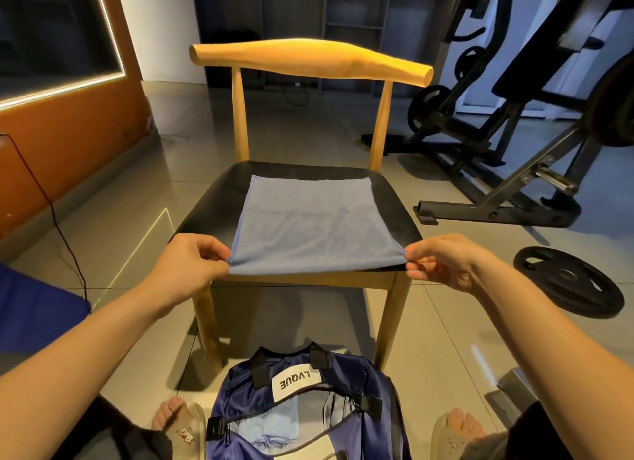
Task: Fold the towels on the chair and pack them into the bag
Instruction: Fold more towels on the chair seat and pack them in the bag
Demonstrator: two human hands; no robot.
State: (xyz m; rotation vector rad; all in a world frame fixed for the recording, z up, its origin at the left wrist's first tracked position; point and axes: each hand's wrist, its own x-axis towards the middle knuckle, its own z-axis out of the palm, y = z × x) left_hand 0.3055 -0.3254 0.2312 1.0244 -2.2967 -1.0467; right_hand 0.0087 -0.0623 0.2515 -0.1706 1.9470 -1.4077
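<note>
Your left hand [192, 258] and right hand [442, 260] each pinched a near corner of the blue towel [308, 219] (soft, light, limp) spread flat on the chair [212, 202]; corners suited gripping.

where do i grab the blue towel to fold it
By its two near corners, coming from the seat's front edge. The towel lies flat and spread on the chair, and only its near edge lifts off the seat, free to pinch. The left hand and right hand pinch those corners.
</note>
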